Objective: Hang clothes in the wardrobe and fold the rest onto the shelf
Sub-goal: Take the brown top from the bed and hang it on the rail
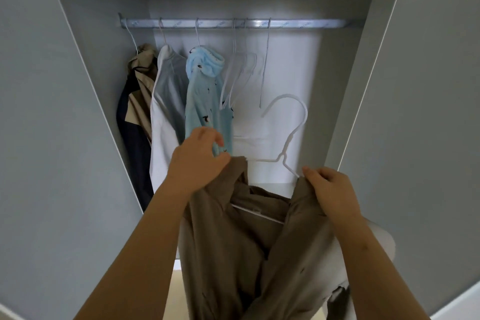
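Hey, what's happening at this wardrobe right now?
A person is fitting a brown collared shirt onto a white hanger in front of an open wardrobe. The left hand pinches one shoulder of the shirt, the right hand grips the other. The hanger is not yet on the metal rail, where a beige and navy jacket, a white and grey top, a light blue patterned garment and empty white hangers hang.

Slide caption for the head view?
Left hand and right hand hold a brown garment on a white hanger below the wardrobe rail.
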A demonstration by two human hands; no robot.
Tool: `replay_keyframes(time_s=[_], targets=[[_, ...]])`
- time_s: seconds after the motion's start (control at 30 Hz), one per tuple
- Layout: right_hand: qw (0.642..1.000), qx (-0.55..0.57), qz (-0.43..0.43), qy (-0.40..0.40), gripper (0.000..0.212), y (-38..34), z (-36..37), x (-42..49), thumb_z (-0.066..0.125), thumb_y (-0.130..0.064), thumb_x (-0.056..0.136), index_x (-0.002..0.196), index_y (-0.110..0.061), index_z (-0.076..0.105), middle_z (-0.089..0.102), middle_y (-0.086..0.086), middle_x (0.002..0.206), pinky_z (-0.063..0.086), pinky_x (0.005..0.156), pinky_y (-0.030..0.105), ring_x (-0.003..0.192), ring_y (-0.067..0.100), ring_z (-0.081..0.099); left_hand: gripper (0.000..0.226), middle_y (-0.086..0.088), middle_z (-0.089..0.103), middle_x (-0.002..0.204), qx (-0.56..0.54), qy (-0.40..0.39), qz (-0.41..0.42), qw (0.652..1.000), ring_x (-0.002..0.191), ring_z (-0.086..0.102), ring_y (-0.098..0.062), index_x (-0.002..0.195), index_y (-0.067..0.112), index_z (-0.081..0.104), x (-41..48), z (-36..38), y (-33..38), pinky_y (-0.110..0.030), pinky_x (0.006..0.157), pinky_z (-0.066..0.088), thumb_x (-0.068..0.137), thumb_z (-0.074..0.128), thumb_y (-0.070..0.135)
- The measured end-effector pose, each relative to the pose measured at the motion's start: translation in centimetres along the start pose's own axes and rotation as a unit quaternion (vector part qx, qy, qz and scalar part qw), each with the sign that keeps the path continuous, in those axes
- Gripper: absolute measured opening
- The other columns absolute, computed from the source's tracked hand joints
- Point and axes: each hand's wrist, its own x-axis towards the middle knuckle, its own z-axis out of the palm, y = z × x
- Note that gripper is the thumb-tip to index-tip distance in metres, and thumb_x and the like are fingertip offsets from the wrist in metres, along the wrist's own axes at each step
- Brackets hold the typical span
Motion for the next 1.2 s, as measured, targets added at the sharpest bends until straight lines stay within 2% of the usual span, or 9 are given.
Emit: replay_keyframes(time_s=[0.1,0.23,0.37,0.43,0.53,0.63,0.87,1.07,1.2], targets=[[1.0,0.002,0.0,0.015,0.034,0.1,0.0,-0.1,0.055,-0.042,0.086,0.057,-0.024,0.054,0.051,-0.008,0.058,0.039,0.067,0.031,0.061,0.012,0.05,0.026,0.008,0.056,0.11,0.01,-0.192,-0.007,0.981,0.109,0.053,-0.017,0.106,0.03,0.056,0.5,0.9,0.4,-0.029,0.093,0.041,0.089,0.051,0.049],[1.0,-0.011,0.0,0.007,0.034,0.2,-0.6,0.0,0.054,-0.041,0.087,0.06,-0.021,0.059,0.055,-0.004,0.059,0.042,0.067,0.032,0.065,0.015,0.054,0.015,0.021,0.067,0.08,-0.181,-0.254,0.033,0.95,0.088,0.062,-0.002,0.082,0.036,0.067,1.1,0.2,0.0,-0.009,0.078,0.045,0.084,0.067,0.021],[1.0,-0.021,-0.011,-0.017,0.037,0.5,-0.7,-0.1,0.054,-0.042,0.087,0.055,-0.024,0.058,0.053,-0.011,0.048,0.039,0.062,0.029,0.059,0.012,0.051,0.031,0.011,0.072,0.083,-0.447,-0.071,-0.076,0.889,0.091,0.065,-0.01,0.076,0.028,0.071,1.3,1.2,0.6,-0.02,0.084,0.053,0.077,0.069,-0.003],[0.999,-0.016,-0.013,-0.026,0.036,0.5,-0.5,-0.1,0.056,-0.042,0.086,0.054,-0.026,0.057,0.052,-0.016,0.045,0.038,0.061,0.028,0.058,0.01,0.05,0.032,0.013,0.066,0.101,-0.381,0.002,-0.04,0.924,0.102,0.059,-0.006,0.085,0.03,0.066,1.6,2.1,1.2,-0.028,0.101,0.044,0.079,0.067,-0.001],[1.0,-0.011,-0.001,-0.021,0.031,0.8,-0.5,0.2,0.058,-0.038,0.087,0.058,-0.026,0.059,0.055,-0.011,0.054,0.039,0.062,0.028,0.061,0.01,0.053,0.007,0.01,0.052,0.117,-0.086,-0.114,0.005,0.99,0.117,0.047,-0.01,0.092,0.03,0.062,2.2,2.9,1.3,-0.032,0.104,0.036,0.088,0.059,0.035],[0.999,0.007,0.037,0.023,0.03,1.3,-1.0,0.8,0.059,-0.032,0.088,0.06,-0.02,0.06,0.057,0.0,0.058,0.038,0.056,0.027,0.059,0.013,0.053,0.037,0.016,0.057,0.078,-0.071,-0.215,-0.06,0.972,0.077,0.053,0.001,0.076,0.028,0.063,2.3,3.8,0.7,-0.011,0.066,0.036,0.091,0.041,0.054],[0.991,0.103,0.084,0.027,0.023,1.6,-1.8,2.3,0.059,-0.019,0.089,0.072,-0.005,0.064,0.056,0.006,0.063,0.04,0.056,0.026,0.06,0.018,0.052,0.022,0.012,0.055,0.099,-0.165,0.045,-0.058,0.984,0.093,0.048,-0.004,0.108,0.019,0.065,2.9,6.1,0.5,-0.018,0.085,0.034,0.096,0.048,0.026],[0.968,0.198,0.131,-0.082,0.012,0.2,0.7,4.2,0.057,-0.017,0.091,0.084,-0.018,0.067,0.066,0.005,0.092,0.045,0.064,0.025,0.086,0.018,0.061,0.015,0.007,0.062,0.085,-0.32,0.045,-0.216,0.921,0.083,0.056,-0.01,0.08,0.03,0.063,5.4,6.5,-1.4,-0.025,0.08,0.042,0.091,0.056,0.025],[0.958,0.233,0.134,-0.1,0.013,-0.6,2.8,6.6,0.058,-0.01,0.09,0.083,-0.014,0.068,0.068,0.006,0.087,0.047,0.06,0.023,0.078,0.016,0.063,0.016,0.002,0.063,0.095,-0.32,0.043,-0.235,0.917,0.09,0.059,-0.015,0.081,0.031,0.063,9.1,7.0,-2.8,-0.03,0.081,0.048,0.092,0.055,0.021]])
